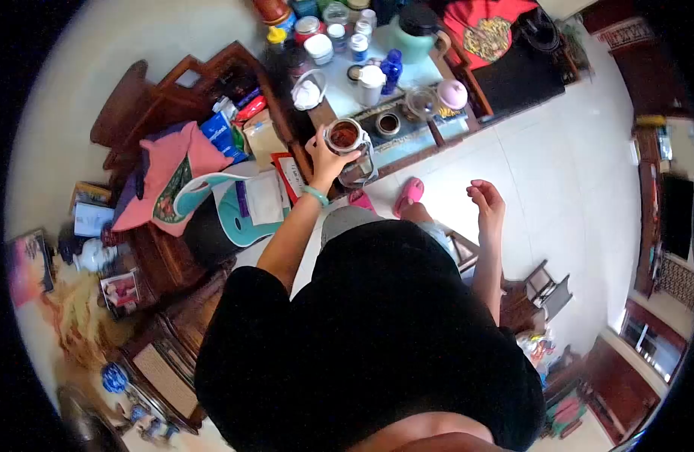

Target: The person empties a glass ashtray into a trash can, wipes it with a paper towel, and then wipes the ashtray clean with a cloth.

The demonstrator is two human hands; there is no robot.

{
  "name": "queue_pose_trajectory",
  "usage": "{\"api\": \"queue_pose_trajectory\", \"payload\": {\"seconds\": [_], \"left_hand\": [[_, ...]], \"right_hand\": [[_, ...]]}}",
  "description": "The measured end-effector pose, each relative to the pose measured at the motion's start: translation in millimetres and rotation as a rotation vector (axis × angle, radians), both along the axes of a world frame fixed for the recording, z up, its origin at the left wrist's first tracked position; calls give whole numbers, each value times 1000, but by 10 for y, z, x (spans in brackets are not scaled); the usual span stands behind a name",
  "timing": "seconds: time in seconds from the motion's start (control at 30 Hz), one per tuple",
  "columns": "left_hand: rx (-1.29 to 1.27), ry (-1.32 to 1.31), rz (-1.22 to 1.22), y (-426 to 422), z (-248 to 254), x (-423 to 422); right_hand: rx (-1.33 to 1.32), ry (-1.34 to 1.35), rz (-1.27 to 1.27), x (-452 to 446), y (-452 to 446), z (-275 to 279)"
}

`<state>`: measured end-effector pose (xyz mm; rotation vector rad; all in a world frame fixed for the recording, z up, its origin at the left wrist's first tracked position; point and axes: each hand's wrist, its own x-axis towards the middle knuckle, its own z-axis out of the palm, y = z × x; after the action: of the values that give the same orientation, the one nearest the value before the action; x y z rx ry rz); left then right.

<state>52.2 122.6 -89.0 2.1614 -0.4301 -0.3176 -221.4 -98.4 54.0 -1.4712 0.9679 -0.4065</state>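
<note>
In the head view, the left hand (328, 160) holds an open jar (343, 135) with reddish-brown contents, thumb and fingers spread around its side, at the near left edge of the worktop (407, 157); the jar's mouth faces up. A clear container (356, 178) sits just beside it on the near side, though whether the two touch cannot be told. A green bangle (314, 196) circles the left wrist. The right hand (489, 200) hangs over the pale floor (565, 177), well apart from the worktop, its fingers loosely bent and parted. To the right of the held jar stands a small round container (388, 123) with a dark inside, and farther right are a clear glass jar (421, 103) and a container with a pink domed top (452, 94). Behind these, a white cup (371, 84) stands next to a blue bottle (391, 71), with a pale green jug (413, 44) beyond. At left, a pink cushion (170, 154) lies near a blue packet (221, 135). Pink slippers (409, 194) show on the floor below.
</note>
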Motion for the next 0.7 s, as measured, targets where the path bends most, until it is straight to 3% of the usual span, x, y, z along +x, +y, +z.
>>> {"api": "queue_pose_trajectory", "payload": {"seconds": [0.1, 0.13, 0.17, 0.2, 0.27, 0.3, 0.43, 0.5, 0.63, 0.67, 0.7], "left_hand": [[-237, 45, 104, -243, -8, -48], [-72, -11, 124, -283, 195, -126], [-53, -46, 137, -308, 85, -97], [-116, -77, 77, -285, -86, -15], [-156, -120, 24, -276, 31, 18], [-281, -135, -69, -251, -197, 147], [-195, -116, -167, -279, 246, 179], [-289, -138, -195, -270, -60, 296], [-209, -163, -148, -228, 36, 197], [-106, -195, -98, -193, 93, 118], [-2, -66, 51, -186, 247, -44]], "right_hand": [[11, 3, -51, -192, 143, 4], [15, 9, -51, -251, 167, -25], [18, 12, -54, -313, 194, -69], [3, 27, -74, -370, 211, -143], [8, -14, -92, -434, 270, -127], [11, -44, -98, -458, 282, -134], [-11, 27, -91, -523, 362, -44], [-26, 3, -99, -633, 427, -135], [-12, -29, -150, -971, 630, -233], [-23, 7, -164, -1083, 686, -244], [-31, 15, -180, -1200, 758, -246]]}}
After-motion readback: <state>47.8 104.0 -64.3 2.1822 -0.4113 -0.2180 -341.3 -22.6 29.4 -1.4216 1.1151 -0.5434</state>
